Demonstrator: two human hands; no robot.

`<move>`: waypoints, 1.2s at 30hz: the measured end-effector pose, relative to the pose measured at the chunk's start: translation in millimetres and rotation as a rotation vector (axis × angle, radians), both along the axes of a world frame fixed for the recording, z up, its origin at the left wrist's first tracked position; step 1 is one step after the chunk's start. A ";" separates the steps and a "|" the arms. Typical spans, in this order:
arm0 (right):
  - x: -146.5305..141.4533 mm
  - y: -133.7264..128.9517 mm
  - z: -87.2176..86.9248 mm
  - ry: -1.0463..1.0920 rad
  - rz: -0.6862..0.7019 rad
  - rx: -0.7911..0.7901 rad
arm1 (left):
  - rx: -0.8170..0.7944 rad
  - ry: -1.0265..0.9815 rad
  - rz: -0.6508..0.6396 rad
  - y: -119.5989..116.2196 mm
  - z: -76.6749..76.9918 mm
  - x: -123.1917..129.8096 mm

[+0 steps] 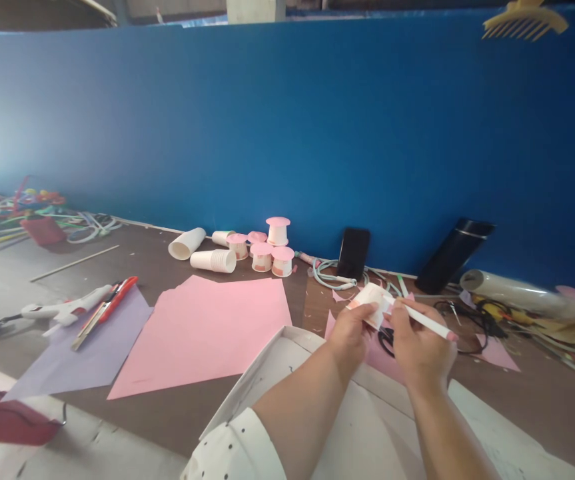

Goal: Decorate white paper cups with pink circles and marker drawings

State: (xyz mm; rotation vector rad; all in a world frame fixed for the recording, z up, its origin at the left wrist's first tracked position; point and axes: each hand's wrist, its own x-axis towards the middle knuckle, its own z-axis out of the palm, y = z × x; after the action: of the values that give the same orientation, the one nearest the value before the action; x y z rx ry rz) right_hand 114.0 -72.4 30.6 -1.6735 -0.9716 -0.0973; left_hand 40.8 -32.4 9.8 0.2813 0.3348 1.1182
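Note:
My left hand (350,337) is closed around a small white paper cup (378,297), tilted on its side above the edge of a white box lid. In my right hand (422,347) is a white marker (430,320) with a pink end pointing right; its other end meets the cup. Pink paper scraps (384,360) and the black handles of a tool lie beneath the hands, partly hidden. Several small cups with pink paper discs on top (261,257) stand together near the blue wall, one stacked above the others.
White cup stacks (213,261) lie beside the disc-topped cups. Pink paper (217,327), purple paper (112,353), a red cutter (104,310) and a glue gun (70,308) are left. A phone (354,253) and black bottle (453,257) lean against the wall.

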 end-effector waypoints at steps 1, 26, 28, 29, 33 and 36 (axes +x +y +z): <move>-0.3 0.0 0.3 0.002 -0.003 -0.001 | 0.000 0.000 0.003 -0.4 0.3 -0.1; -1.7 -1.9 2.5 -0.027 -0.028 -0.043 | 0.003 0.017 0.012 0.6 0.0 0.3; -2.2 -1.7 2.2 -0.035 -0.026 -0.041 | 0.004 0.010 0.013 0.4 0.3 0.2; -2.3 -1.6 2.1 -0.037 -0.027 -0.039 | -0.001 0.010 0.014 0.3 0.5 0.1; -2.6 -1.6 2.2 -0.022 -0.024 -0.032 | -0.005 0.028 0.018 0.5 0.3 0.3; -2.4 -1.5 1.9 -0.011 -0.009 -0.032 | 0.004 0.026 0.019 1.2 -1.1 0.6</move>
State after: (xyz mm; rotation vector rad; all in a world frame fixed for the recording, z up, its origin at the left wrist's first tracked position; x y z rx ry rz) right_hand 111.7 -73.9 32.5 -1.7086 -0.9784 -0.0970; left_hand 41.3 -31.2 8.7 0.2975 0.3588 1.1345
